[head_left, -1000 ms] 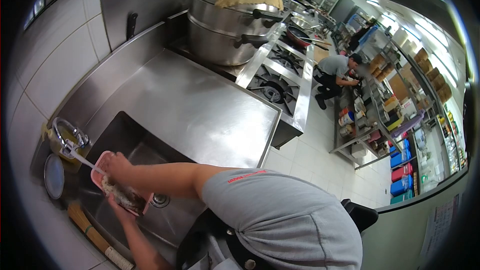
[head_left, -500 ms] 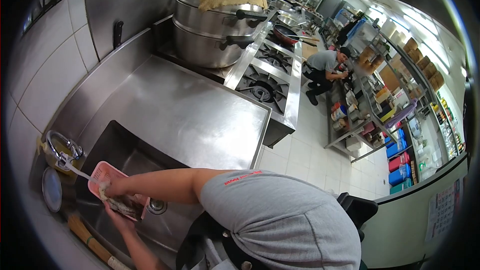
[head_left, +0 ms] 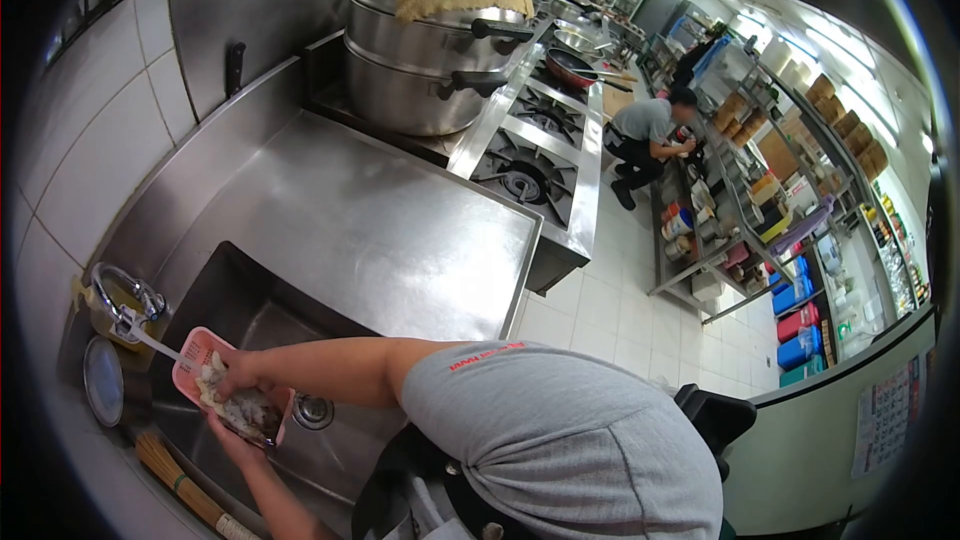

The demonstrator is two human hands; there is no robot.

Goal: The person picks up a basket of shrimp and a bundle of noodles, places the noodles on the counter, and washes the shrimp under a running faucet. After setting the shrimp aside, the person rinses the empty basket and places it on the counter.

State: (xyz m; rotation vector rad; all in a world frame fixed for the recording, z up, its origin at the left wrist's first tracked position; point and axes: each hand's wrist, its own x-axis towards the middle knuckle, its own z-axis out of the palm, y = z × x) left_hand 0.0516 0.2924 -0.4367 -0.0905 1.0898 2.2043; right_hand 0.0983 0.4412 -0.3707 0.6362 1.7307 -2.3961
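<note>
A pink plastic basket (head_left: 190, 365) is tilted over the sink (head_left: 240, 285), under the water from the faucet (head_left: 122, 312). My left hand (head_left: 235, 440) grips its near lower side from beneath. Inside lies wet, pale greyish-white food (head_left: 246, 414), darker toward the lower end; its kind is not clear. My right hand (head_left: 240, 372) reaches into the basket with fingers closed around part of this food, some of it bulging out at the fingertips. Those fingertips are partly hidden by the food.
A round metal pot (head_left: 104, 380) and a straw brush (head_left: 178, 480) stand along the sink's left side. Past the steel drainboard (head_left: 360, 210) are a large steamer (head_left: 420, 80) and gas burners (head_left: 525, 180). Another person (head_left: 645, 130) crouches by the shelves (head_left: 750, 190).
The food has shifted in the basket, more of its pale surface now showing. My right hand has moved slightly, and the basket has shifted a little. The other person's head has turned.
</note>
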